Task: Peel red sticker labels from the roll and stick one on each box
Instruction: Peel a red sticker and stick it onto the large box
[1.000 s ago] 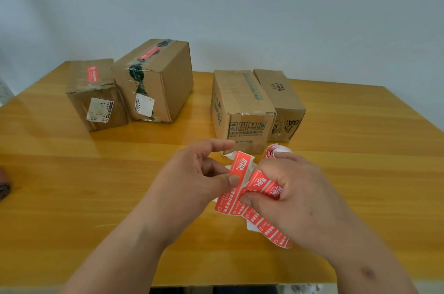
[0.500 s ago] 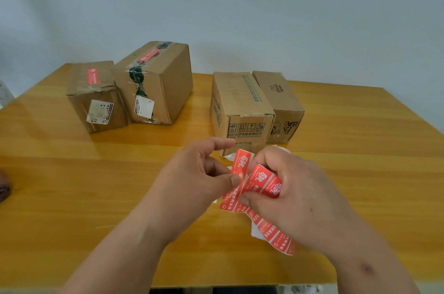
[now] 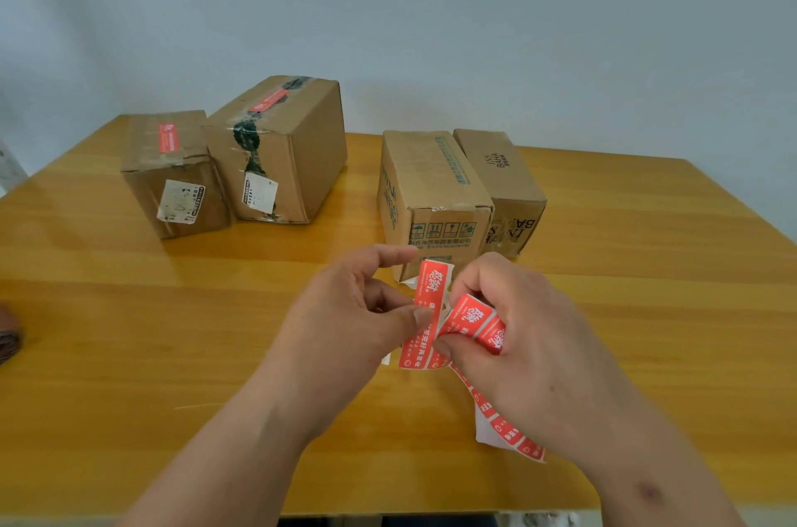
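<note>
My left hand (image 3: 345, 324) pinches one red sticker label (image 3: 425, 311) between thumb and forefinger, partly lifted off its white backing. My right hand (image 3: 530, 349) grips the sticker strip (image 3: 474, 321), whose tail (image 3: 513, 436) hangs below my palm; the roll itself is hidden behind this hand. Four cardboard boxes stand on the wooden table (image 3: 129, 354). The far-left small box (image 3: 172, 168) and the tall box (image 3: 280, 147) beside it each carry a red label on top. The middle box (image 3: 431, 190) and the right box (image 3: 500, 177) show no red label.
A dark brownish object (image 3: 8, 337) lies at the table's left edge. A pale wall stands behind the table. Bare tabletop stretches to the left and right of my hands, and the near table edge runs just under my forearms.
Both hands have drifted slightly away from me toward the middle box, and the roll has slipped out of sight behind my right hand. The pinched label stands a bit further off its backing.
</note>
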### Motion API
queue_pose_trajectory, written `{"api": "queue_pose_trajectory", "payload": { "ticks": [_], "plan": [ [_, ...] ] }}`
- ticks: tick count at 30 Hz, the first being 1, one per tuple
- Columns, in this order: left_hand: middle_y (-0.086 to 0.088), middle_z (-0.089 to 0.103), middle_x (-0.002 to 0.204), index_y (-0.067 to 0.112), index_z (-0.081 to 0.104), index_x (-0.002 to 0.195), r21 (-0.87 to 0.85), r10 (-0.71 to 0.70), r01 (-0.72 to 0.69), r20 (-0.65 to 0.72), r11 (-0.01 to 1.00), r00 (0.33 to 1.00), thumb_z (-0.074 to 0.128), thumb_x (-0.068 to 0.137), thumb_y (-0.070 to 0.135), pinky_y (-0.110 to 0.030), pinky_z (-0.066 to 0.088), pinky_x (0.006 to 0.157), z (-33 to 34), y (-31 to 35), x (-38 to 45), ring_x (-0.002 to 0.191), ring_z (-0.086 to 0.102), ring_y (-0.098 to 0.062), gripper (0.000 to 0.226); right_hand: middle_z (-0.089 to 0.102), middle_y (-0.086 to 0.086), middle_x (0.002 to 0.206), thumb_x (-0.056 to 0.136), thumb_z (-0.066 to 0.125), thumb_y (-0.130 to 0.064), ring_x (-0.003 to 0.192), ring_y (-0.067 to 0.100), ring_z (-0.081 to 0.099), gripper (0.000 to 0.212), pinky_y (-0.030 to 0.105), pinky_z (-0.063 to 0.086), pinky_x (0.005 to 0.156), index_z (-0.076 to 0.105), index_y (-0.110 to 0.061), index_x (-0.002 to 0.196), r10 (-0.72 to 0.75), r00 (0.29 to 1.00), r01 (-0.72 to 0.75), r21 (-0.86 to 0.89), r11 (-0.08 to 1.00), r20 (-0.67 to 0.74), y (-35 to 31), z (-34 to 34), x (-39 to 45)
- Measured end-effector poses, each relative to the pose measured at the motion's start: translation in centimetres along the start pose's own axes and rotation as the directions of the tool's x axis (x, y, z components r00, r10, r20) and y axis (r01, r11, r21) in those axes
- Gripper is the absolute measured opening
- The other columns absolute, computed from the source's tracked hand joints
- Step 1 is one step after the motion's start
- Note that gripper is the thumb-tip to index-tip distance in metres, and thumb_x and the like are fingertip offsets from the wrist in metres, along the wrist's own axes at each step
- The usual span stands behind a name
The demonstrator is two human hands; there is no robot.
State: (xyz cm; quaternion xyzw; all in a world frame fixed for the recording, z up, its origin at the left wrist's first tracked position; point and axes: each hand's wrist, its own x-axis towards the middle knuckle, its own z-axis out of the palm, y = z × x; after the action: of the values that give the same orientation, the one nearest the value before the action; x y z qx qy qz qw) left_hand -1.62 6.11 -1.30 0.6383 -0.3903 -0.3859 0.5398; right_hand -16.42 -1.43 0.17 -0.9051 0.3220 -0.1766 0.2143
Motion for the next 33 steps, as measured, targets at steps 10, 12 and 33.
{"api": "queue_pose_trajectory", "payload": {
  "ticks": [10, 12, 33],
  "plan": [
    [-0.006, 0.076, 0.081, 0.031, 0.052, 0.129, -0.063, -0.012, 0.012, -0.004, 0.998, 1.0, 0.071, 0.082, 0.021, -0.043, 0.058, 0.084, -0.19, -0.23, 0.18, 0.08, 0.073, -0.02, 0.053, 0.051, -0.027, 0.092, 0.083, 0.069, -0.031, 0.094, -0.002, 0.049, 0.033, 0.013, 0.039, 0.065, 0.039, -0.041, 0.09, -0.017, 0.999, 0.019, 0.077, 0.997, -0.027, 0.3, 0.14, -0.18],
    [-0.003, 0.076, 0.083, 0.038, 0.046, 0.133, -0.015, -0.025, 0.026, 0.049, 1.0, 0.998, 0.073, 0.076, 0.029, -0.038, 0.056, 0.084, -0.58, -0.04, 0.05, 0.085, 0.073, -0.016, 0.064, 0.055, -0.022, 0.095, 0.082, 0.07, -0.032, 0.095, 0.002, 0.053, 0.034, 0.018, 0.046, 0.068, 0.039, -0.043, 0.092, -0.001, 1.0, 0.003, 0.108, 0.994, -0.025, 0.39, 0.1, -0.12],
    [0.0, 0.076, 0.08, 0.04, 0.052, 0.126, -0.038, 0.037, -0.036, 0.007, 0.999, 0.999, 0.071, 0.084, 0.014, -0.024, 0.056, 0.074, 0.13, -0.47, 0.13, 0.084, 0.071, -0.009, 0.053, 0.063, -0.015, 0.086, 0.075, 0.077, -0.036, 0.074, -0.005, 0.061, 0.054, 0.018, 0.054, 0.06, 0.032, -0.05, 0.102, 0.135, 0.991, -0.135, 0.171, 0.976, 0.016, -0.01, -0.01, 0.51]
  ]
}}
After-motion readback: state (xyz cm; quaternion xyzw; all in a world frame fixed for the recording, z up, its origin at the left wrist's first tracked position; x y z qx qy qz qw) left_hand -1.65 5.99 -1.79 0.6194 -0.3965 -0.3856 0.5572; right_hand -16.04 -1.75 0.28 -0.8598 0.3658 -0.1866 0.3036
